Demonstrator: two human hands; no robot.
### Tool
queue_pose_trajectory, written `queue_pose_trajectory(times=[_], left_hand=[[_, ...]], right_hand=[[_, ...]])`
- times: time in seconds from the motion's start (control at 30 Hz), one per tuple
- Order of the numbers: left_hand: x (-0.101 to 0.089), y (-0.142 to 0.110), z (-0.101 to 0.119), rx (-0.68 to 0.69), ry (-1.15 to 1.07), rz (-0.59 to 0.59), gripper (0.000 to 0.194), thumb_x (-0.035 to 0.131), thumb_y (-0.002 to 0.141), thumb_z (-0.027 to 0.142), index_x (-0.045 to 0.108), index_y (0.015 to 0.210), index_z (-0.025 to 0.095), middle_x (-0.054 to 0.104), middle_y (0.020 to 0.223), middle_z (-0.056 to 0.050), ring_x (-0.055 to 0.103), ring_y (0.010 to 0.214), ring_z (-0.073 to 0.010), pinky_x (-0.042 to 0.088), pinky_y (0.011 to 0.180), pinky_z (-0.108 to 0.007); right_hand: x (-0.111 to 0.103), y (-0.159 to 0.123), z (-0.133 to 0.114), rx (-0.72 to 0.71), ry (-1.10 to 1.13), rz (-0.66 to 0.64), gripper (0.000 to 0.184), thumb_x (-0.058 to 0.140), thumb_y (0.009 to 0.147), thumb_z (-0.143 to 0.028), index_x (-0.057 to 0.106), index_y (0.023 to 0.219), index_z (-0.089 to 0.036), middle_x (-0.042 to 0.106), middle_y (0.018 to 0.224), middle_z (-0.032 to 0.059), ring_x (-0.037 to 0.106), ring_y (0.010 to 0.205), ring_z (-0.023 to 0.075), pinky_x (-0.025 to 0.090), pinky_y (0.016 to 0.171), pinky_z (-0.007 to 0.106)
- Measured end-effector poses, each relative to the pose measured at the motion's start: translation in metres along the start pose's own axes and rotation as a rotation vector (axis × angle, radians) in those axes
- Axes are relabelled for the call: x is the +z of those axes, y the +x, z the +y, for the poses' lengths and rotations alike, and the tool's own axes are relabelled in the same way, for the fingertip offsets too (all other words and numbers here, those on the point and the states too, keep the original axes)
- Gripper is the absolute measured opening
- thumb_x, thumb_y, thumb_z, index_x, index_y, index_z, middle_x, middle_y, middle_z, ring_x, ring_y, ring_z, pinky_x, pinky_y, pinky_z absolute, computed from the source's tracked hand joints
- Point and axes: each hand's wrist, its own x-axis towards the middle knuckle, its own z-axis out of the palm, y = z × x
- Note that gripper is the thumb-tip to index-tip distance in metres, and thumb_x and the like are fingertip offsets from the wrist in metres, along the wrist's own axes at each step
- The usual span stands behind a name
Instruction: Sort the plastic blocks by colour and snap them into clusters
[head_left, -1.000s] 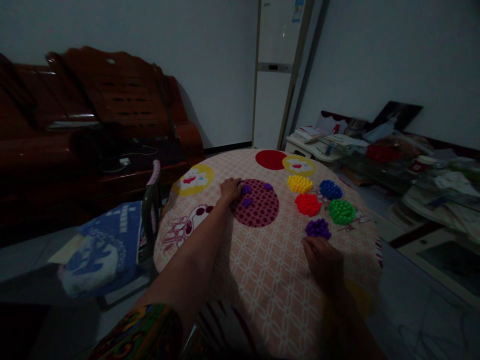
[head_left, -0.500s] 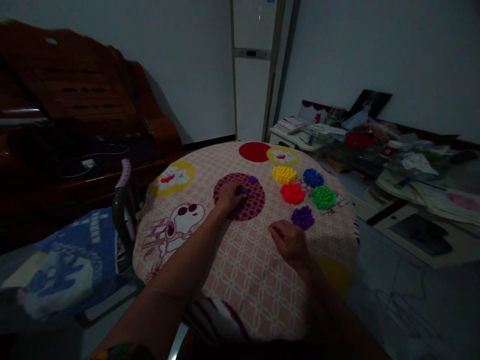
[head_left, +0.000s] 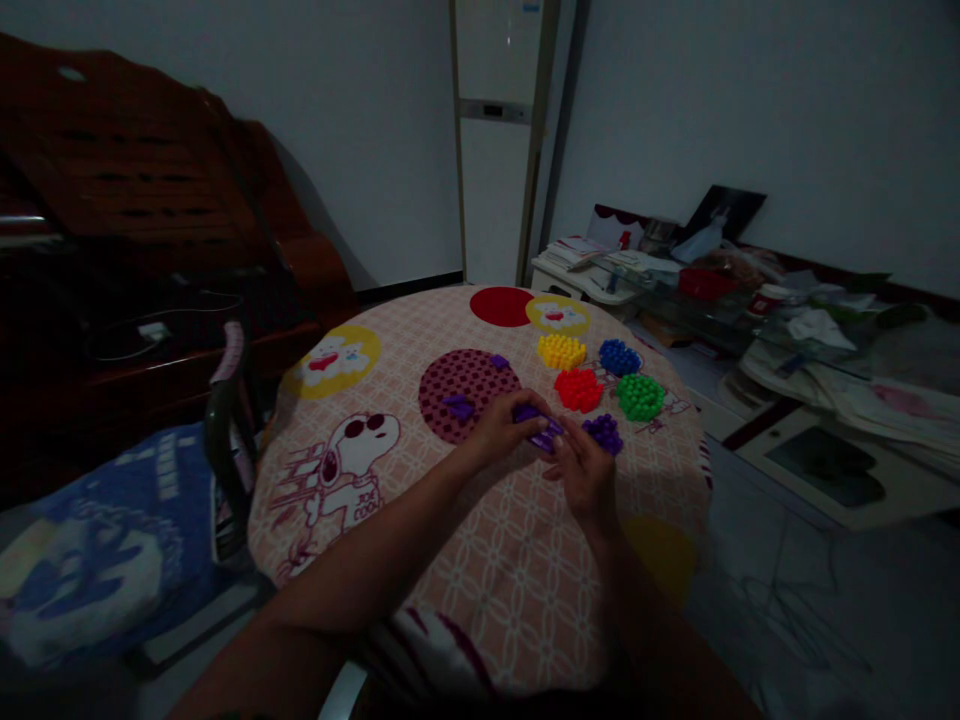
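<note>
Several slim purple plastic pieces are bunched between my two hands above the table's middle. My left hand is closed round their left end. With fingers pinched together, my right hand grips the right end. Just beyond the right hand sits a cluster of purple knobbed pieces. On the dark red printed circle lie a few loose purple pieces and a small purple block. Their exact kind is too dim to tell.
Clusters of yellow, red, blue and green knobbed pieces stand on the patterned tablecloth. A chair is at the left, and a cluttered cabinet at the right.
My left hand has lifted purple pieces off the dark red circle and brought them right, towards me. My right hand has opened from a fist and met them. Loose purple pieces now show on the circle.
</note>
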Motion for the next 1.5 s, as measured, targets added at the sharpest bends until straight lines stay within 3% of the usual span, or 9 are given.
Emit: queue_pose_trajectory(times=[0.13, 0.3, 0.43, 0.53, 0.63, 0.83, 1.1, 1.37, 1.5], left_hand=[[0.019, -0.005, 0.001, 0.01, -0.002, -0.002, 0.018, 0.072, 0.076, 0.03, 0.069, 0.086, 0.014, 0.068, 0.081, -0.002, 0.062, 0.076, -0.0146, 0.049, 0.074, -0.025], [0.014, -0.002, -0.01, -0.02, -0.074, 0.019, 0.026, 0.056, 0.09, 0.035, 0.068, 0.097, 0.013, 0.067, 0.082, -0.004, 0.064, 0.072, -0.0142, 0.052, 0.07, -0.026], [0.004, 0.003, -0.027, -0.053, -0.147, 0.109, 0.033, 0.059, 0.089, 0.032, 0.061, 0.117, 0.015, 0.068, 0.095, -0.006, 0.065, 0.069, -0.0119, 0.053, 0.064, -0.024], [0.0, 0.005, -0.035, -0.094, -0.179, 0.152, 0.04, 0.063, 0.085, 0.029, 0.056, 0.123, 0.016, 0.068, 0.096, -0.005, 0.066, 0.068, -0.0118, 0.054, 0.061, -0.023], [0.001, 0.005, -0.037, -0.152, -0.215, 0.141, 0.037, 0.066, 0.083, 0.028, 0.059, 0.117, 0.015, 0.069, 0.092, -0.006, 0.067, 0.069, -0.0131, 0.055, 0.061, -0.024], [0.006, 0.003, -0.033, -0.218, -0.3, 0.147, 0.034, 0.07, 0.08, 0.026, 0.062, 0.11, 0.013, 0.069, 0.083, -0.005, 0.066, 0.064, -0.0135, 0.056, 0.06, -0.026], [0.006, 0.002, -0.032, -0.241, -0.335, 0.152, 0.032, 0.073, 0.079, 0.025, 0.062, 0.106, 0.012, 0.069, 0.085, -0.005, 0.064, 0.061, -0.0108, 0.055, 0.061, -0.025], [0.007, -0.003, -0.022, -0.239, -0.545, -0.085, 0.049, 0.08, 0.078, 0.034, 0.065, 0.12, 0.012, 0.073, 0.107, -0.014, 0.072, 0.094, -0.0219, 0.057, 0.086, -0.035], [0.01, -0.006, -0.015, -0.291, -0.61, -0.147, 0.064, 0.084, 0.074, 0.035, 0.061, 0.129, 0.011, 0.075, 0.104, -0.017, 0.074, 0.091, -0.0249, 0.057, 0.084, -0.036]], right_hand=[[0.001, -0.004, -0.007, 0.042, 0.089, 0.049, 0.057, 0.071, 0.081, -0.046, 0.065, 0.126, -0.011, 0.074, 0.083, 0.0067, 0.072, 0.064, 0.0205, 0.062, 0.055, 0.033], [-0.026, 0.002, -0.021, -0.008, -0.026, 0.264, 0.042, 0.071, 0.076, -0.036, 0.068, 0.112, -0.014, 0.071, 0.075, 0.0035, 0.07, 0.06, 0.0197, 0.057, 0.048, 0.029], [-0.077, 0.017, -0.029, -0.2, -0.464, 0.48, 0.036, 0.064, 0.078, -0.032, 0.073, 0.108, -0.014, 0.074, 0.088, 0.0097, 0.07, 0.071, 0.0223, 0.057, 0.066, 0.035], [-0.107, 0.027, -0.025, -0.334, -0.822, 0.467, 0.035, 0.057, 0.079, -0.029, 0.076, 0.105, -0.014, 0.075, 0.089, 0.0124, 0.068, 0.079, 0.0245, 0.053, 0.077, 0.038], [-0.118, 0.035, -0.011, -0.341, -0.99, 0.402, 0.033, 0.052, 0.08, -0.027, 0.076, 0.1, -0.014, 0.074, 0.085, 0.0126, 0.065, 0.075, 0.0237, 0.049, 0.073, 0.035], [-0.11, 0.045, 0.016, -0.376, -1.109, 0.3, 0.028, 0.047, 0.085, -0.022, 0.073, 0.093, -0.015, 0.072, 0.083, 0.0122, 0.06, 0.074, 0.0212, 0.043, 0.071, 0.031], [-0.1, 0.045, 0.021, -0.417, -1.147, 0.227, 0.03, 0.044, 0.091, -0.022, 0.072, 0.085, -0.015, 0.069, 0.075, 0.0108, 0.058, 0.067, 0.0193, 0.041, 0.067, 0.03], [-0.091, 0.033, -0.009, -0.395, -1.001, 0.374, 0.034, 0.043, 0.092, -0.026, 0.075, 0.095, -0.014, 0.073, 0.085, 0.0137, 0.065, 0.079, 0.0234, 0.048, 0.074, 0.033], [-0.063, 0.02, -0.028, -0.469, -0.84, 0.246, 0.03, 0.048, 0.093, -0.028, 0.076, 0.094, -0.016, 0.074, 0.088, 0.0124, 0.067, 0.081, 0.0223, 0.05, 0.078, 0.033]])
